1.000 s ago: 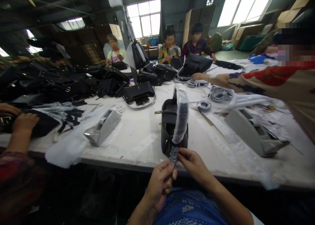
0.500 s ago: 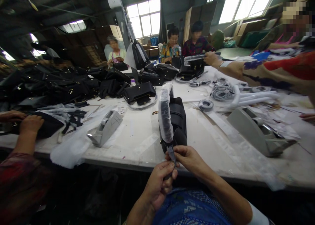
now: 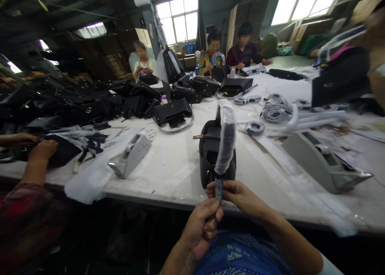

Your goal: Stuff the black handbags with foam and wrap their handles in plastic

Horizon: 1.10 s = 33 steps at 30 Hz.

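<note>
A black handbag (image 3: pixel 209 146) stands on the white table close in front of me. Its handle (image 3: pixel 227 138), wrapped in clear plastic, arches up over the bag. A short plastic-covered strap end (image 3: pixel 218 188) hangs from the near base of the handle. My left hand (image 3: pixel 204 223) pinches the lower tip of this strap end between thumb and fingers. Just above, my right hand (image 3: pixel 233 192) is closed around the same strap end, its fingertips showing behind it. A gold zip pull (image 3: pixel 197 137) sticks out at the bag's left side.
Grey tape dispensers stand left (image 3: pixel 130 154) and right (image 3: pixel 325 160). Black handbags (image 3: pixel 173 111) lie behind and in a heap (image 3: pixel 75 102) at the left. Coiled wrapped straps (image 3: pixel 254 127) sit at the right. A co-worker's hands (image 3: pixel 45 148) work at the left edge; other people sit across the table.
The handle has swung from the bag's left side to its right, and the bag has turned slightly. Both hands keep their hold on the strap end. A co-worker at the right has lifted a black bag.
</note>
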Each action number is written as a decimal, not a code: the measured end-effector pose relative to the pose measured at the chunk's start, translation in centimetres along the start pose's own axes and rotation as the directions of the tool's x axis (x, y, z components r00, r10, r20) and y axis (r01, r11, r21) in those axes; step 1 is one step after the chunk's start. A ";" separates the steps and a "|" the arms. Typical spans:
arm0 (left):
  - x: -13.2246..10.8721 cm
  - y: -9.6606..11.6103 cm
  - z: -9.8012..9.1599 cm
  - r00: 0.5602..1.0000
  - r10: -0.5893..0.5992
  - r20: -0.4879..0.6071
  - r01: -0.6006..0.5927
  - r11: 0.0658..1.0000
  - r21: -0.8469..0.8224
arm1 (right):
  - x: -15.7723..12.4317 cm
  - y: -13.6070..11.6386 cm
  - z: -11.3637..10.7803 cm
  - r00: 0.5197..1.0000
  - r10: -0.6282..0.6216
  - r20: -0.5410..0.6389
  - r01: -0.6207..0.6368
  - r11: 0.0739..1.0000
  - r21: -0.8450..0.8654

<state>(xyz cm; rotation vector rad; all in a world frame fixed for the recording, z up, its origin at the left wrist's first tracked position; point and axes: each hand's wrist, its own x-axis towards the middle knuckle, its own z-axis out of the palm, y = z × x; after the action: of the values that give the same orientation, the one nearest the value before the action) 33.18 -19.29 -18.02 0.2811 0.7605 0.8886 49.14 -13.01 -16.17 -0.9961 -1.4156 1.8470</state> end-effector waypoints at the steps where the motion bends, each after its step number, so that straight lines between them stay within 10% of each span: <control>1: 0.0 0.0 -0.1 1.000 0.002 0.001 -0.002 1.000 -0.011 | -0.3 0.0 -0.4 0.999 0.001 0.036 -0.001 1.000 -0.012; 13: 0.3 -1.0 0.0 1.000 -0.028 0.007 0.029 0.993 -0.117 | 0.2 0.6 2.9 0.999 0.005 0.054 -0.029 0.888 0.459; 19: 0.3 -0.8 0.1 0.968 0.251 -0.021 -0.229 0.911 0.344 | -2.1 -0.2 -0.1 0.996 -0.058 -0.068 0.051 0.994 -0.094; 23: 0.8 0.6 -1.2 0.830 0.557 0.011 -0.343 0.495 0.799 | -3.4 0.3 -2.2 0.866 -0.305 -0.397 0.014 0.808 -0.589; 26: 1.9 3.4 -2.7 0.577 0.801 0.159 -0.378 0.089 0.922 | -3.8 1.9 -3.0 0.805 -0.345 -0.483 -0.043 0.778 -0.626; 29: 4.1 7.5 -3.5 0.372 0.798 0.474 -0.330 -0.363 0.871 | -4.1 3.9 -3.2 0.860 -0.184 -0.476 -0.107 0.847 -0.520; 33: 7.2 13.6 -2.6 0.415 0.456 0.787 -0.285 -0.757 0.588 | -4.5 5.7 -3.0 0.924 0.046 -0.380 -0.170 0.939 -0.298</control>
<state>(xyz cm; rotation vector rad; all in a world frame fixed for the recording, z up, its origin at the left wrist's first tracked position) 26.09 -5.46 -16.30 2.7736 1.3703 1.0488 54.01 -16.56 -21.22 -1.5276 -1.4764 1.4180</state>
